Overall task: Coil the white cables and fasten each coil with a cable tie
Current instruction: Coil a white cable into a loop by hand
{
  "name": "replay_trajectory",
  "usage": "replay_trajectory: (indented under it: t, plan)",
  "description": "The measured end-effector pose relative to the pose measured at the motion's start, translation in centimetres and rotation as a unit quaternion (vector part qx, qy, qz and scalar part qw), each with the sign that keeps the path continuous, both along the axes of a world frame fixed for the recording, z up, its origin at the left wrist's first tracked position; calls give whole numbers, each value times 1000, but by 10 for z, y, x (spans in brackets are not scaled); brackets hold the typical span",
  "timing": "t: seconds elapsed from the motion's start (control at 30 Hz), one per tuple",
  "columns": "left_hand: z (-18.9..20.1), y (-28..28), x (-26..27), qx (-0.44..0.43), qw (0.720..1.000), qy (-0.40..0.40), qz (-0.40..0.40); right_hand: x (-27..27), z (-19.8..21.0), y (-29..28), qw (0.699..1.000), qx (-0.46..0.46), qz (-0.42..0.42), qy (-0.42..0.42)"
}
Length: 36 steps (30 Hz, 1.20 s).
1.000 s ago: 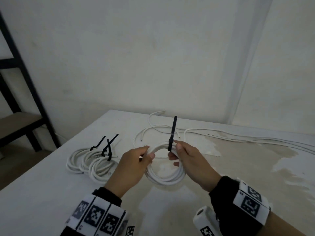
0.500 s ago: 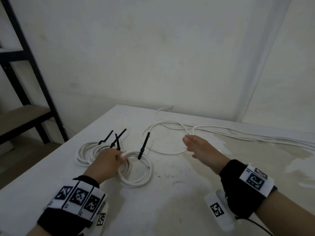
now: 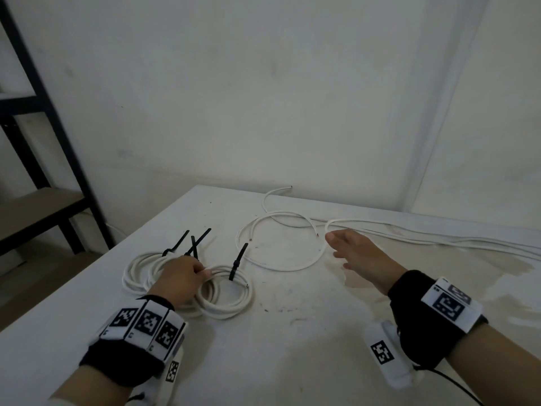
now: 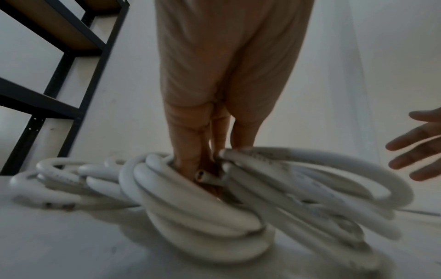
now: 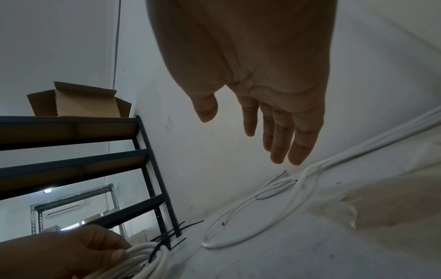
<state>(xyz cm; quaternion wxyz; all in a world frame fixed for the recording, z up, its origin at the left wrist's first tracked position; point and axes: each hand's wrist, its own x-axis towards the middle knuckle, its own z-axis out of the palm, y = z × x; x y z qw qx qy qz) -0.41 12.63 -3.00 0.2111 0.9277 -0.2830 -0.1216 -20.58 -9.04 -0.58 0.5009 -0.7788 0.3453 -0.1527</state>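
A white cable coil (image 3: 231,303) with a black cable tie (image 3: 237,262) lies on the white table (image 3: 292,347), against other tied coils (image 3: 137,271) on its left. My left hand (image 3: 184,276) grips this coil's left side, fingers curled round the strands (image 4: 238,156). My right hand (image 3: 354,250) hovers open over the table, fingers straight (image 5: 281,136), close to the end of a loose white cable (image 3: 281,265) that lies in a wide loop. Long uncoiled cables (image 3: 439,238) run along the far right edge.
A black metal shelf rack (image 3: 44,118) stands left of the table, with a cardboard box (image 5: 76,100) on its top shelf. White walls meet in a corner behind the table. A brownish stain (image 3: 468,276) covers the table's right part.
The tied coil went from mid-air between both hands down to the table beside the other coils. My right hand let go and moved right toward the loose cable.
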Motion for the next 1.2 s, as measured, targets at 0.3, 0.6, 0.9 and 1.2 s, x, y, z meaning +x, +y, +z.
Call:
replay_trajectory:
  t: [0.3, 0.6, 0.9, 1.2]
  plan:
    - [46, -16, -19, 9, 994, -109, 22, -5, -7, -48, 995, -74, -35, 63]
    - [38, -110, -50, 69, 974, -56, -209, 17, -22, -102, 976, -157, 19, 150]
    - [4, -155, -52, 217, 940, -26, -263, 53, -36, -71, 848, -370, 227, 303]
    - [-9, -158, -42, 133, 962, -101, -217, -6, 22, -118, 899, -423, 41, 103]
